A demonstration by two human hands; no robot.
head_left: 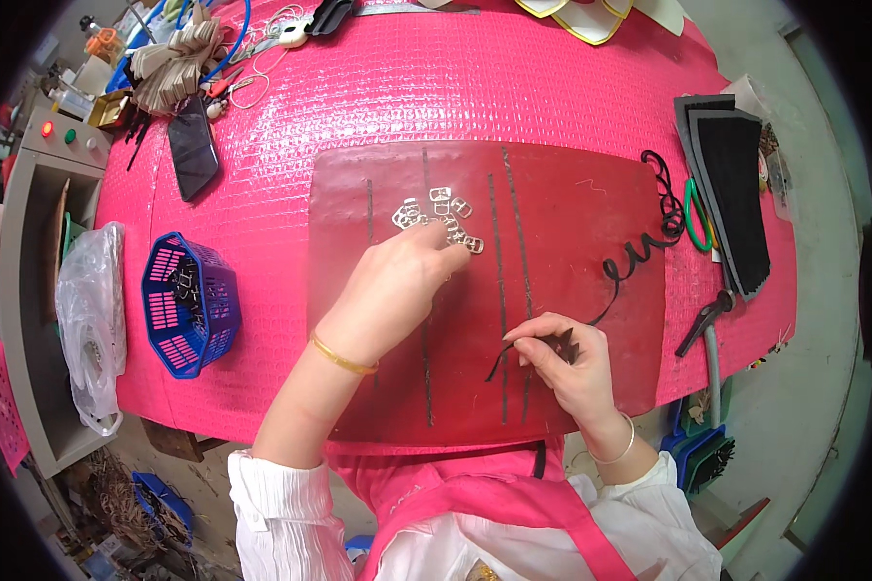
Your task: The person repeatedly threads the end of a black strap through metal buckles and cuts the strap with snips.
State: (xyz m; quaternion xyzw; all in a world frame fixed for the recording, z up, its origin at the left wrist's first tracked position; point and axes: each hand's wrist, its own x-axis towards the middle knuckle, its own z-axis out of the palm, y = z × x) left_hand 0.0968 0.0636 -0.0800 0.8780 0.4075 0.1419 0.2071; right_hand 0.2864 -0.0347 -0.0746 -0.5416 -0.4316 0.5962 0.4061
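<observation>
On the dark red mat (591, 203) lies a small heap of silver metal buckles (441, 198). My left hand (397, 276) reaches in from the lower left with its fingers bent together at the near edge of this heap; its fingertips hide what they hold, if anything. To the right and nearer, my right hand (576, 373) pinches a narrow black strap (634, 259), whose short end sticks out leftward past the fingertips. From that hand the strap runs up to the right in loose curls. Dark folds also show among the right fingers.
A blue basket (221, 300) with small dark metal pieces stands left of the mat. Behind it lie a phone (194, 147) and cables. At right are green-handled scissors (693, 215), black sheets (731, 184) and a dark-handled tool (704, 322). A plastic bag (92, 320) hangs at left.
</observation>
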